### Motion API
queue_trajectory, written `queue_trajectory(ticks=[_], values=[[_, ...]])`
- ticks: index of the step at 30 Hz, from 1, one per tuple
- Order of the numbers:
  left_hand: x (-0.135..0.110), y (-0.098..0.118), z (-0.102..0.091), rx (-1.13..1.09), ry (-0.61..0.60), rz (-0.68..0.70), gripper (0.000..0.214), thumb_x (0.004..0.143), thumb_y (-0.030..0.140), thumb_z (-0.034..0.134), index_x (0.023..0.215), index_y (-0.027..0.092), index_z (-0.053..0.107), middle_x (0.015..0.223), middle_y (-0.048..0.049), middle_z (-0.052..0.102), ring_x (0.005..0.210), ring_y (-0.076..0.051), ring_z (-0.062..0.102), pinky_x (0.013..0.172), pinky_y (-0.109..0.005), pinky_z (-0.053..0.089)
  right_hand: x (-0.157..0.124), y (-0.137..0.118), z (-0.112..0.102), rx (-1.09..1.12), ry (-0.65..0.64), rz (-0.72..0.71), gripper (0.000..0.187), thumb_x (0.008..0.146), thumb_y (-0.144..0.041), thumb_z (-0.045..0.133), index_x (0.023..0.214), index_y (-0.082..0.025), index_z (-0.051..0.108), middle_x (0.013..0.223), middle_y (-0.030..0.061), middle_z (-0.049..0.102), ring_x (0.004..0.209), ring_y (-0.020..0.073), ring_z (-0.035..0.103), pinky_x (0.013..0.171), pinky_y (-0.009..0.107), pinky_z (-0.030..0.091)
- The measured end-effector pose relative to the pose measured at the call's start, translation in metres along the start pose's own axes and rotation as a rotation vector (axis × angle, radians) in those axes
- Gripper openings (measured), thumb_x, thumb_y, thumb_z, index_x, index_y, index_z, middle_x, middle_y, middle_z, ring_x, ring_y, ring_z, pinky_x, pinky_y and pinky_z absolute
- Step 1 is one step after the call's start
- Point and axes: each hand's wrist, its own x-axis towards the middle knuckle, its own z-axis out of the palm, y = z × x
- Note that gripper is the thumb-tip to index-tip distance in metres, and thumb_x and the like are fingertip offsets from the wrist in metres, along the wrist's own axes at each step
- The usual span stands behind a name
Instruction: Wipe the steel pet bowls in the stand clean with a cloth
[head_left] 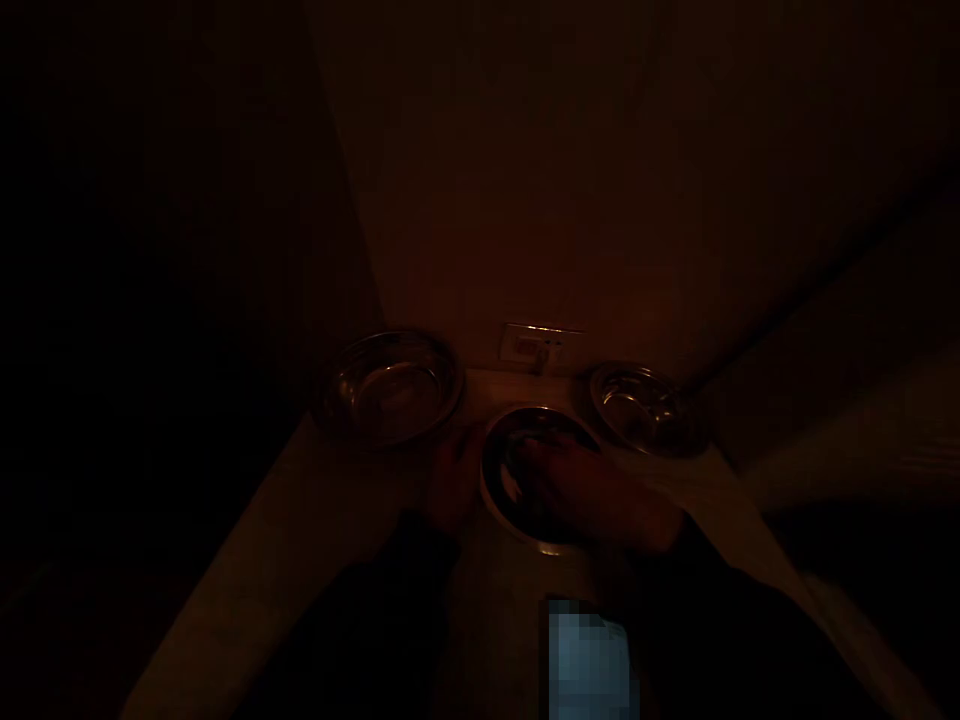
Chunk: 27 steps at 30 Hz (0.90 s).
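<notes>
The scene is very dark. A shiny metal bowl (517, 470) sits in the middle of a pale counter (300, 540), tilted toward me. My left hand (450, 490) grips its left rim. My right hand (600, 495) reaches inside the bowl, with its fingers on the inner surface; whether they hold anything is lost in the dark. Both arms wear dark sleeves.
A larger metal bowl (390, 390) stands at the back left and another metal bowl (641, 405) at the back right. A wall socket (536, 347) sits low on the wall behind them. Dark walls close in on both sides.
</notes>
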Motion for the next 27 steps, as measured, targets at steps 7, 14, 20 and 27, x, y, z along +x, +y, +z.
queue_trajectory(ticks=[7, 14, 20, 27], values=[[-0.003, -0.004, 0.001, 0.089, -0.086, 0.050, 0.041, 0.088, 0.039, 0.042, 0.110, 0.014, 0.065, 0.112, -0.0106, 0.069, 0.104, -0.024, 0.063, 0.094, -0.036, 0.045, 0.002, 0.012, 0.004, -0.042, 0.050, 0.043, 0.034, 0.096, -0.024, 0.035, 0.117, -0.011, 0.058, 0.121, 0.0166, 0.061, 0.114, 0.0279, 0.055, 0.096, 0.041, 0.042], [-0.007, -0.005, 0.008, 0.143, -0.025, 0.016, 0.039, 0.091, 0.034, 0.039, 0.113, 0.014, 0.064, 0.116, -0.0118, 0.067, 0.108, -0.024, 0.062, 0.095, -0.036, 0.045, 0.005, 0.007, 0.004, 0.002, 0.035, -0.068, 0.030, 0.094, -0.019, 0.037, 0.110, -0.012, 0.061, 0.111, 0.0135, 0.065, 0.106, 0.0249, 0.057, 0.094, 0.040, 0.043], [-0.005, -0.005, 0.008, 0.194, 0.036, 0.039, 0.038, 0.091, 0.032, 0.037, 0.105, 0.013, 0.066, 0.110, -0.0142, 0.069, 0.102, -0.025, 0.064, 0.092, -0.038, 0.046, 0.003, -0.006, -0.003, 0.078, -0.053, -0.219, 0.030, 0.087, -0.014, 0.046, 0.109, -0.016, 0.065, 0.121, 0.0094, 0.063, 0.119, 0.0228, 0.050, 0.102, 0.038, 0.039], [-0.005, -0.005, 0.007, 0.132, 0.035, 0.008, 0.035, 0.090, 0.034, 0.038, 0.097, 0.016, 0.067, 0.096, -0.0098, 0.072, 0.089, -0.023, 0.066, 0.082, -0.035, 0.048, -0.006, -0.009, -0.018, 0.128, -0.162, -0.242, 0.028, 0.083, -0.015, 0.049, 0.099, -0.024, 0.071, 0.107, 0.0018, 0.069, 0.096, 0.0165, 0.063, 0.087, 0.029, 0.048]])
